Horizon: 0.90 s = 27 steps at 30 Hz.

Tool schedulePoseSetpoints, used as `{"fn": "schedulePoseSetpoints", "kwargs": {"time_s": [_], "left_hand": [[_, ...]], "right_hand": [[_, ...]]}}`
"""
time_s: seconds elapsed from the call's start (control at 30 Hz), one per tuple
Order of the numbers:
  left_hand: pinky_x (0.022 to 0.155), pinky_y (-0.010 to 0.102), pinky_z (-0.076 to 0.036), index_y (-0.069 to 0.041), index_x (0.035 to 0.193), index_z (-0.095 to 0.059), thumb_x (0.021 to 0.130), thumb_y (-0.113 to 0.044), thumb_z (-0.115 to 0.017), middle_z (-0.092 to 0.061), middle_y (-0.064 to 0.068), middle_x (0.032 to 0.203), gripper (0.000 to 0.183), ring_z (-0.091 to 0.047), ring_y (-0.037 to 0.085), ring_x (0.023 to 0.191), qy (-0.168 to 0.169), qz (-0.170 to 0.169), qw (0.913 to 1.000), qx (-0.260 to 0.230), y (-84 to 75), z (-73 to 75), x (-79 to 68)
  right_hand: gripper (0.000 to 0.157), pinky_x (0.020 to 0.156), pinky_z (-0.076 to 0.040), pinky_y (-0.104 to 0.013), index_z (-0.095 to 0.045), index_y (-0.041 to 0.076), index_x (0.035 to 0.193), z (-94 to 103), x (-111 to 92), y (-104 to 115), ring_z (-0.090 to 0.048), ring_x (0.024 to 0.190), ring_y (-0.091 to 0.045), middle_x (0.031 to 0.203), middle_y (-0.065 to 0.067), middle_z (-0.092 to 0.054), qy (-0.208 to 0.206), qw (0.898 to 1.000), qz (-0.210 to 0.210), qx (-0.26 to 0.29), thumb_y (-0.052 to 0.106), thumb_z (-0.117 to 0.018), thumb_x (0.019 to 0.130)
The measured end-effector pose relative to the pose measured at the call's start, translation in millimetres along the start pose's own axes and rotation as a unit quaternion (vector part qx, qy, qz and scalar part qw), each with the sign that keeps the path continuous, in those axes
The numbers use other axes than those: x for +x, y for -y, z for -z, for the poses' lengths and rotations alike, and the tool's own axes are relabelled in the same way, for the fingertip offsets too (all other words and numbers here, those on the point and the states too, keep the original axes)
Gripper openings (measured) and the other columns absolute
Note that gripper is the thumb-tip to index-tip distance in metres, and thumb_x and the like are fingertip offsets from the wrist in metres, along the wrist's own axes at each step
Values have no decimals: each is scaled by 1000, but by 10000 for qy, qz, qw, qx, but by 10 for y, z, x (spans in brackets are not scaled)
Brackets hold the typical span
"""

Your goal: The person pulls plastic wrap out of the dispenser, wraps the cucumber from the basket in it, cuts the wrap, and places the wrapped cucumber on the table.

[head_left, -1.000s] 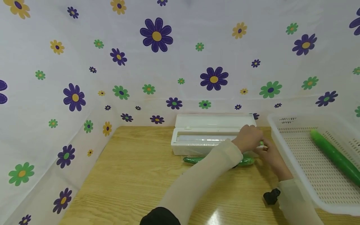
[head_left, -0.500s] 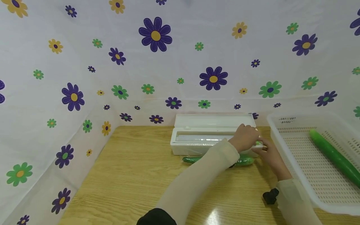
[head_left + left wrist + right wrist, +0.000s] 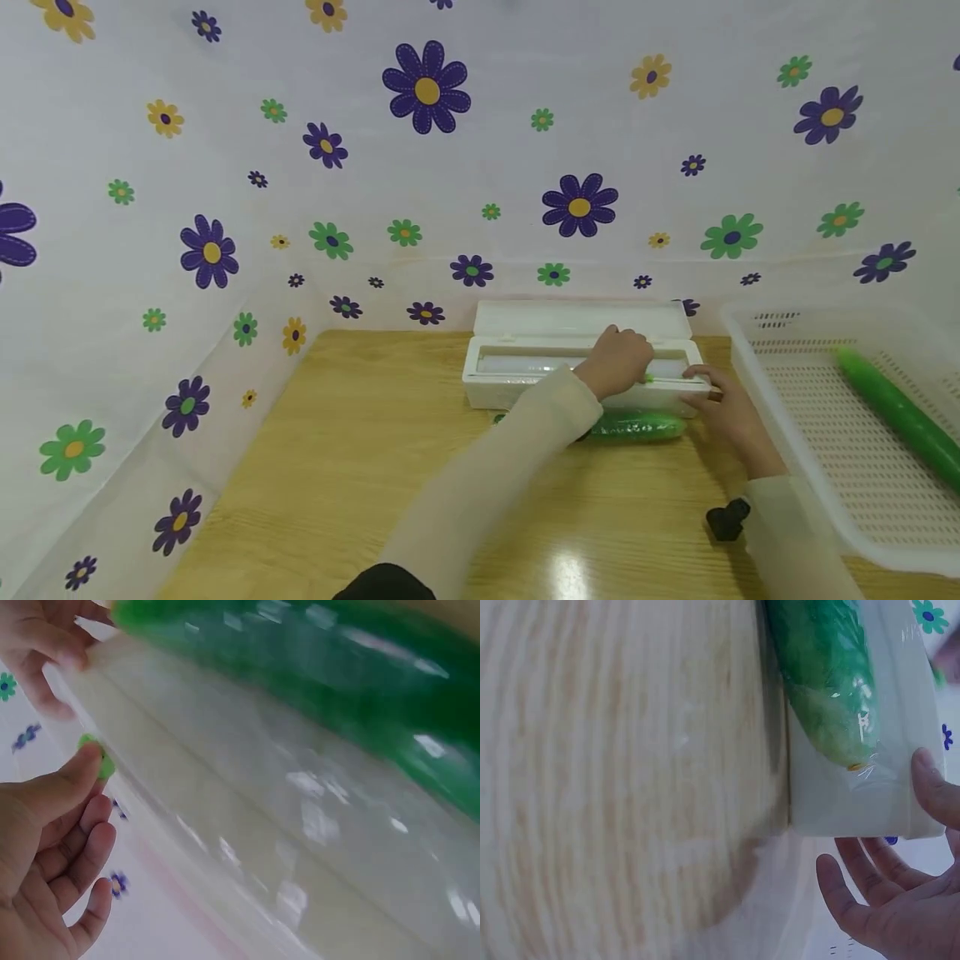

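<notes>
A white cling film dispenser (image 3: 491, 396) sits at the back of the table with its lid raised and a film roll (image 3: 517, 364) inside. My left hand (image 3: 617, 364) is over its front edge, thumb and fingers pinching a small green slide cutter (image 3: 97, 756). With the thumb on the edge and fingers around the end, my right hand (image 3: 727, 412) grips the dispenser's right end. A cucumber (image 3: 637, 427) under clear film (image 3: 247, 787) lies along the dispenser's front; my left forearm hides part of it in the head view.
A white perforated basket (image 3: 795, 450) stands at the right of the wooden table (image 3: 360, 433), holding another long green cucumber (image 3: 900, 412). A flower-printed cloth (image 3: 480, 150) hangs behind and to the left.
My left hand has slid left along the dispenser's front edge with the green slide cutter. The right hand has stayed at the right end. The head view has shifted slightly.
</notes>
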<state>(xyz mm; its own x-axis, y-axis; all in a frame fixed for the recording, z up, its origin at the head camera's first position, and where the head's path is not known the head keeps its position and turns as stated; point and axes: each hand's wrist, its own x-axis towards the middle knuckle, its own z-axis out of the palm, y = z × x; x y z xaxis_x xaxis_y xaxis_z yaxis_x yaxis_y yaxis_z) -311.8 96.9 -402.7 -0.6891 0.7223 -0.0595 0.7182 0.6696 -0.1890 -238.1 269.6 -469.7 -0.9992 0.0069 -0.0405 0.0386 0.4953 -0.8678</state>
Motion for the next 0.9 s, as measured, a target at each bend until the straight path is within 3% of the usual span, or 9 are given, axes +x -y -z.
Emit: {"fn": "schedulePoseSetpoints", "kwargs": {"time_s": [0.23,0.47,0.63,0.9], "left_hand": [[86,31,-45,-28,94,-74,83,-40,-66,-68,-12,94,18,-61,8,90,-66,214,9993,-304,486,-176,-324],[88,34,-45,-28,93,-74,84,-42,-65,-66,-11,92,19,-60,9,91,-300,161,9989,-309,616,-237,-535],[87,32,-44,-28,93,-74,84,-41,-65,-67,-11,92,19,-59,10,90,-283,178,9991,-264,688,-232,-647],[87,35,-42,-26,90,-74,80,-39,-69,-67,-9,91,18,-58,12,90,-286,490,9981,-235,1171,-328,-1025]], "right_hand": [[37,79,-50,-38,-42,0,128,124,-11,-47,-42,120,-56,150,-30,-21,-138,9994,161,-256,16,-53,96],[36,70,-50,-23,-44,-1,126,38,17,-75,-48,115,-54,147,-30,-26,-146,9992,327,-157,10,-55,94],[35,70,-49,-23,-45,-1,126,-41,26,-66,-48,115,-54,148,-29,-26,-121,9991,390,-59,10,-55,94],[37,74,-48,-30,-43,1,128,-26,27,-1,-48,117,-51,147,-29,-26,-91,9996,176,-182,15,-54,95]]}}
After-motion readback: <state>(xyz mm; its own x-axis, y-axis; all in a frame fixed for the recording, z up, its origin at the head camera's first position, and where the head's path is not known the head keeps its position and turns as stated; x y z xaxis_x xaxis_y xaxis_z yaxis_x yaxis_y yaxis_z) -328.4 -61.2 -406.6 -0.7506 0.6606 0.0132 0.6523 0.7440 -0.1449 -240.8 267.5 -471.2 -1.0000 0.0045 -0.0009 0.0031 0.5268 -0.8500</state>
